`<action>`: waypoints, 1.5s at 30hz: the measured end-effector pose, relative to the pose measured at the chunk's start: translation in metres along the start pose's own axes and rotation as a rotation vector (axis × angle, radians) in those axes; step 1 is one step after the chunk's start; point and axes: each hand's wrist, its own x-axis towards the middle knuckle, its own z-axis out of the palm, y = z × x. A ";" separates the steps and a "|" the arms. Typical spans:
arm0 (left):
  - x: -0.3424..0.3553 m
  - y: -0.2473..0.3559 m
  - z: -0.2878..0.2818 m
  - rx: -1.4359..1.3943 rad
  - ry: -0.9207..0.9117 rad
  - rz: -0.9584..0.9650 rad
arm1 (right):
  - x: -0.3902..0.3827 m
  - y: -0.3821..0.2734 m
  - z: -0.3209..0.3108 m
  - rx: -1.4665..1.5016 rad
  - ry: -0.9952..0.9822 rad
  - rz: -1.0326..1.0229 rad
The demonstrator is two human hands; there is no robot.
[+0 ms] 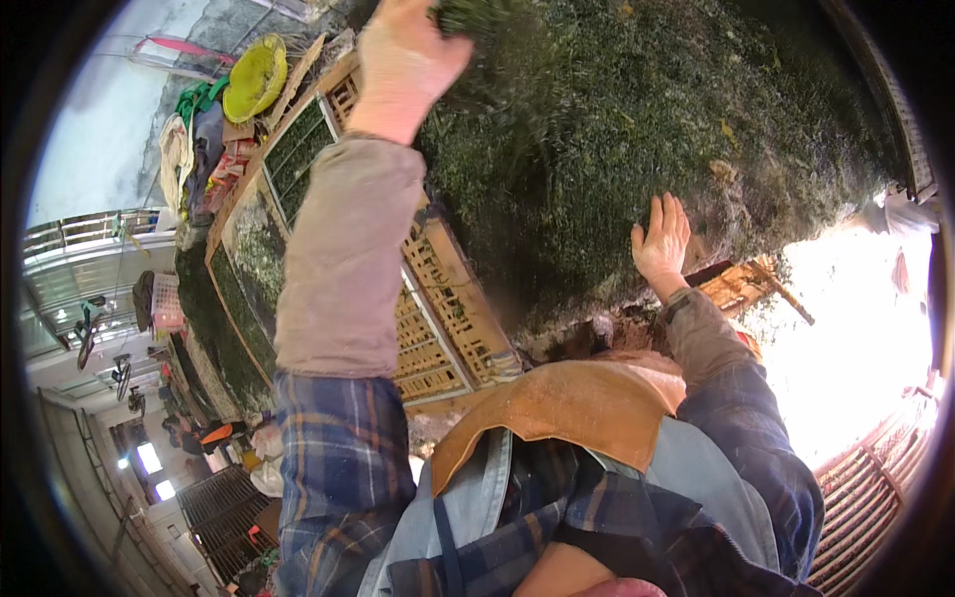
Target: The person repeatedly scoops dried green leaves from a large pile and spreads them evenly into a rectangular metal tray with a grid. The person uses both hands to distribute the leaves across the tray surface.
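Observation:
A broad, thick heap of dark green, fine leafy material (597,149) spreads in front of me. My left hand (406,65) is raised at the far left of the heap, partly cut off by the upper edge. A blurred green clump (482,15) shows at its thumb, and the hand appears closed on it; the fingertips are out of sight. On the near right part of the heap, my right hand (664,244) lies flat with its fingers stretched out, and holds nothing.
Left of the heap stand a wooden frame with slatted panels (438,343) and a dark green mat-like sheet (239,308). A yellow hat (255,78) and cloths hang by the wall. Bright light comes in at right, above a ribbed rack (865,497).

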 end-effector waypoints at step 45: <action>-0.020 0.023 -0.165 -1.524 0.039 -0.222 | 0.176 -0.277 -0.298 1.874 -0.813 -0.226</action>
